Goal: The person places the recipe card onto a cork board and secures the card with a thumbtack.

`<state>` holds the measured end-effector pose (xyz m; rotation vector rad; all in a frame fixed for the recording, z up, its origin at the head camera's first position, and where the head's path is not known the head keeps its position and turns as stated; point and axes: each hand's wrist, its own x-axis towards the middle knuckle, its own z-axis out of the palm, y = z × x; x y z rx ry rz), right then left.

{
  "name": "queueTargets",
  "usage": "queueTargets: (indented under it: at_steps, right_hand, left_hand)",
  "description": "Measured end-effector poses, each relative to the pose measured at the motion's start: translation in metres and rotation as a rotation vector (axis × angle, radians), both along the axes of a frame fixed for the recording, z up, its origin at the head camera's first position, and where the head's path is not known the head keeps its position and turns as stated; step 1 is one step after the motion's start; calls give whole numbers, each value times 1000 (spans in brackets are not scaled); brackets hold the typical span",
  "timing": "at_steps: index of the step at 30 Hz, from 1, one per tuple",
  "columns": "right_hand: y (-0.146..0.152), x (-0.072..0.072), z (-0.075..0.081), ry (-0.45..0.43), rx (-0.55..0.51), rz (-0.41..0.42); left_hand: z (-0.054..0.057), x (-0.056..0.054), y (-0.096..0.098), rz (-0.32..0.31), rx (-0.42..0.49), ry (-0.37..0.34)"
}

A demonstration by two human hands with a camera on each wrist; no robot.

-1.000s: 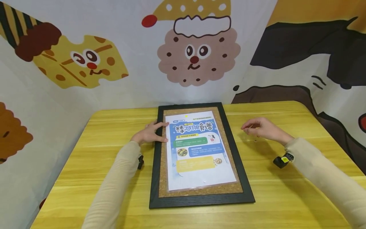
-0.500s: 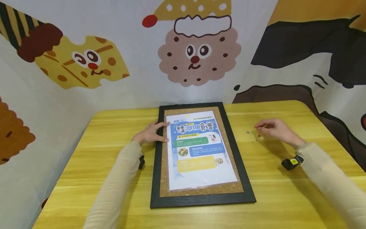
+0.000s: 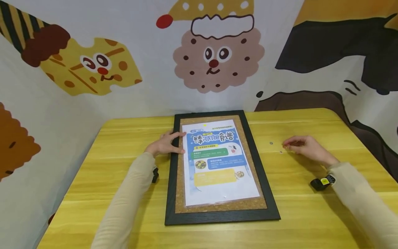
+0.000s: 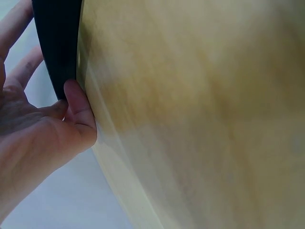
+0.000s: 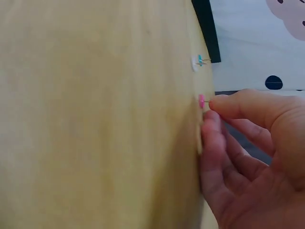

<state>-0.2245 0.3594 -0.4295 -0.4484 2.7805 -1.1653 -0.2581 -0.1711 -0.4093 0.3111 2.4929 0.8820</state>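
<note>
left hand [image 3: 163, 144] rests spread on grainy black frame [image 3: 224, 217], right hand [image 3: 308, 148] half-curled at disc-headed pin [image 5: 201, 101], grip unclear.

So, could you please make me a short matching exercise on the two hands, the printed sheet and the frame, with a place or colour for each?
1. Left hand
2. Right hand
3. Printed sheet
4. Frame

A. Lies on the cork
B. At the pink pin
C. Black
D. At the frame's left side

Pairs: 1-D, 2-B, 3-A, 4-C
</note>
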Motion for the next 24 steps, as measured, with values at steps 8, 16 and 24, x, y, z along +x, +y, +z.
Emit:
queueTargets:
  at_steps: [8, 16, 24]
  right_hand:
    - [-3, 2, -6, 13, -6, -13]
    - [-4, 1, -9, 27, 31, -12]
    - [-6, 0, -10, 57, 14, -1]
  left_hand:
    - [1, 2, 1, -3, 21, 2]
    - [-1, 0, 0, -15, 32, 3]
    - [0, 1, -1, -17, 24, 7]
